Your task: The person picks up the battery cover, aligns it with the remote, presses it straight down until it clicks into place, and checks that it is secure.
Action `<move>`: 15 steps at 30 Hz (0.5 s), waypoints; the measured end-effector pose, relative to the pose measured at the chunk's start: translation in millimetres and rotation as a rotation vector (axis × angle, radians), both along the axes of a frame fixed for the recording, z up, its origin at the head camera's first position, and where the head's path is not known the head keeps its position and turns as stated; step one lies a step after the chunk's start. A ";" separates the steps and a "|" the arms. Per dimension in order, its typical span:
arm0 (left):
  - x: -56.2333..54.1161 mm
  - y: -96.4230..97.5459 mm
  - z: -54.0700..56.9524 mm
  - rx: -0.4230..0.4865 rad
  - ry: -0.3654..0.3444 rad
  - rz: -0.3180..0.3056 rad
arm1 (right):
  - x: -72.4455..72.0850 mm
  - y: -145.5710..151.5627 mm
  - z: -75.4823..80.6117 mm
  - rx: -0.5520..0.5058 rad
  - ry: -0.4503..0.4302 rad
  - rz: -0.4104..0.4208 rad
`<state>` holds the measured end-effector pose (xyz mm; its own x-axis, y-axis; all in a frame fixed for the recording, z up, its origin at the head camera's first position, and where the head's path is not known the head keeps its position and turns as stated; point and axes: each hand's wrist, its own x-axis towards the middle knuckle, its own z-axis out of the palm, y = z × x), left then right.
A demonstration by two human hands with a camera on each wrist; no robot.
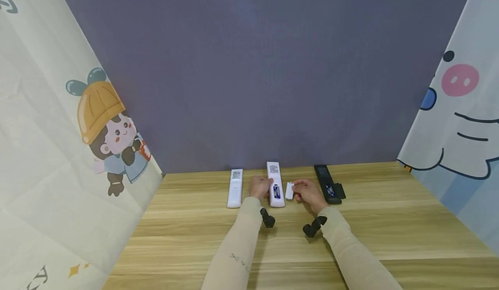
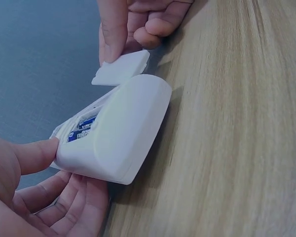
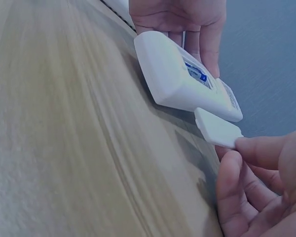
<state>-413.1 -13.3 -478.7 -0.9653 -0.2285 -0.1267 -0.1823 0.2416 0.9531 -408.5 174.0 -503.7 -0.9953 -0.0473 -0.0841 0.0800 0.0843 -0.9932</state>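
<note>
A white remote control (image 1: 275, 175) lies back side up on the table, its battery bay uncovered with blue batteries (image 2: 82, 129) inside. My left hand (image 1: 259, 187) grips it from the left, thumb on the back face and fingers along the side. In my right hand (image 1: 309, 192) a small white battery cover (image 3: 218, 129) is pinched by its edge between thumb and fingers. The cover is held just right of the remote, tilted above the wood in the right wrist view.
Another white remote (image 1: 235, 188) lies left of my left hand. A black remote (image 1: 326, 181) with its batteries showing lies to the right, a black cover (image 1: 339, 190) beside it. The wooden table (image 1: 187, 238) ends at a grey-blue backdrop (image 1: 249, 73).
</note>
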 end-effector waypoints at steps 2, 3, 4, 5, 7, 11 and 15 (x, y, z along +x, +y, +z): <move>-0.5 -0.8 -0.8 0.016 0.007 -0.004 | -0.5 -0.3 0.7 -0.010 -0.006 -0.002; -0.8 -1.3 -1.2 0.025 0.009 -0.004 | -0.6 -0.5 1.5 -0.012 -0.008 -0.001; -1.0 -1.7 -1.5 0.033 0.011 -0.004 | -0.7 -0.3 2.0 -0.012 -0.011 0.003; -1.6 -2.1 -1.7 0.043 0.009 -0.004 | -0.5 -0.4 2.7 -0.014 -0.012 0.005; -2.6 -2.9 -2.3 0.059 0.009 -0.010 | -0.4 -0.6 4.6 -0.019 -0.019 0.010; -4.2 -4.4 -2.6 0.100 -0.003 -0.019 | -2.1 -1.1 6.4 -0.032 -0.034 0.019; -2.2 -5.4 -3.1 0.138 0.003 -0.028 | -4.6 -1.2 6.0 -0.047 -0.046 0.010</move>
<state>-415.3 -18.7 -481.7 -0.9715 -0.1816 -0.1525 -0.1746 0.1127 0.9782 -413.1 172.8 -497.7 -0.9899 -0.0625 -0.1272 0.1249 0.0386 -0.9914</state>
